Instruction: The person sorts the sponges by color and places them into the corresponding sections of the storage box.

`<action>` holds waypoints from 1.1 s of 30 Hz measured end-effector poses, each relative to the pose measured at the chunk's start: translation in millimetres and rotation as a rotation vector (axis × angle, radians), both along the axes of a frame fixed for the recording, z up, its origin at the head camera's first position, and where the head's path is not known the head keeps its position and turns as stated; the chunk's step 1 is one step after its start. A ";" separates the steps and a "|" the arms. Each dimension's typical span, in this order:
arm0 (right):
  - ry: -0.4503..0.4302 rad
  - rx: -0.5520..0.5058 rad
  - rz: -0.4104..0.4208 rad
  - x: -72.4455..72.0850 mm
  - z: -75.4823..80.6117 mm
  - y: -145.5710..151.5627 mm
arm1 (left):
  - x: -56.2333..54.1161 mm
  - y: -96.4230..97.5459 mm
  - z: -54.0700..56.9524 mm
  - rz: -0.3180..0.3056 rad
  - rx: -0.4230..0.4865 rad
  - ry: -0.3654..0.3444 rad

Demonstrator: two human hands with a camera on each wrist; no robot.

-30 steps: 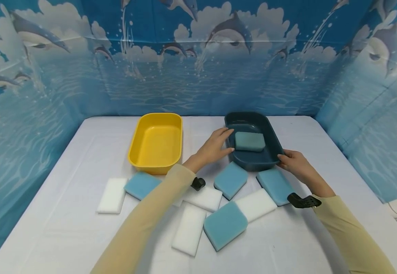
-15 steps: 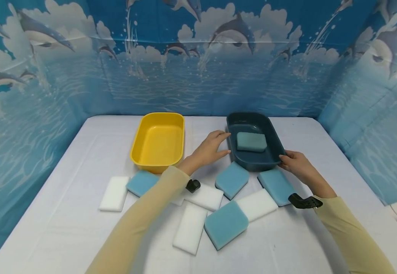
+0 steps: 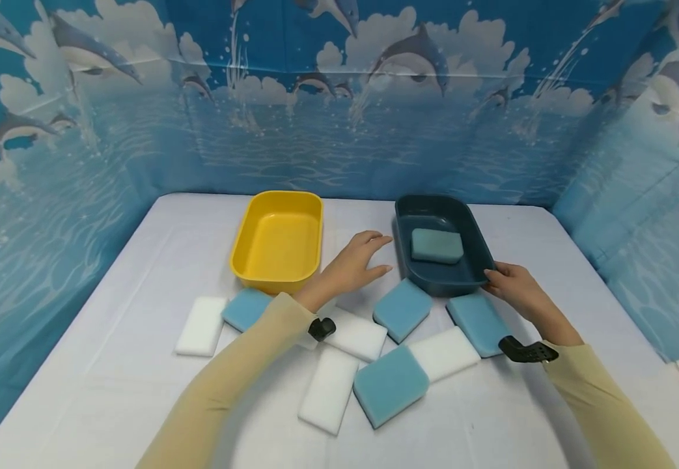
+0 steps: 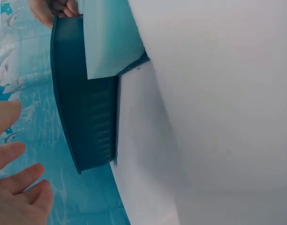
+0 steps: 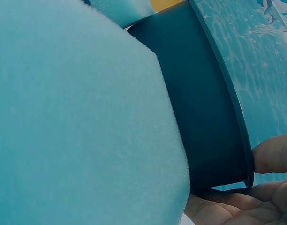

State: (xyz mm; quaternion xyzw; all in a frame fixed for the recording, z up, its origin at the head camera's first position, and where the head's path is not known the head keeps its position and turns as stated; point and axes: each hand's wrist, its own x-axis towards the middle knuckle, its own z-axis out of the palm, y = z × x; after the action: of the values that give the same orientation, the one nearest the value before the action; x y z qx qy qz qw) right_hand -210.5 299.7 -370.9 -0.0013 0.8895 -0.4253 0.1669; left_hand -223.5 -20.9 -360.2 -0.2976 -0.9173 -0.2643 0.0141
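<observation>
In the head view my right hand (image 3: 517,293) pinches the near right corner of a dark teal plastic bin (image 3: 481,246). The right wrist view shows the thumb (image 5: 271,153) on the rim and the other fingers beneath it. One blue-green sponge (image 3: 436,245) lies inside the bin. My left hand (image 3: 347,268) is just left of the bin, its fingers spread and relaxed, holding nothing. In the left wrist view those fingers (image 4: 19,180) stand apart from the bin (image 4: 89,122). Two blue sponges, one left (image 3: 402,309) and one right (image 3: 476,324), lie just in front of the bin.
A yellow bin (image 3: 277,241) stands at the back left with nothing in it. Several white sponges (image 3: 330,391) and more blue ones (image 3: 390,385) are scattered across the white table, some overlapping. A dolphin-print curtain (image 3: 316,143) hangs behind the table.
My left hand has drawn back leftward from the teal bin's left rim. The right hand keeps its grip on the corner. The head view has shifted slightly.
</observation>
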 end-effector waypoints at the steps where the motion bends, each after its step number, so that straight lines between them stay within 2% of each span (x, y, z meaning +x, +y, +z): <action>1: -0.001 -0.005 0.000 0.1 0.0 0.0 | 1.5 -1.1 0.5 -0.002 0.000 0.001; 8: 0.003 -0.015 0.015 0.8 1.6 -0.9 | 10.7 -10.4 2.8 -0.004 -0.005 0.005; 16: -0.001 0.001 0.022 1.0 3.3 -0.1 | 20.7 -23.7 -0.5 0.016 0.001 -0.007; 33: -0.026 -0.007 0.026 -2.1 1.6 -0.1 | 53.0 -55.6 -1.5 0.028 0.041 -0.018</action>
State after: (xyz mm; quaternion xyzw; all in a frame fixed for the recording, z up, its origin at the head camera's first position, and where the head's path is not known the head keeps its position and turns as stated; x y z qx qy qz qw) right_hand -212.5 299.6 -369.3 -0.0078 0.8856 -0.4264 0.1838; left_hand -170.4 -76.6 -361.7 -0.2819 -0.9159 -0.2855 0.0158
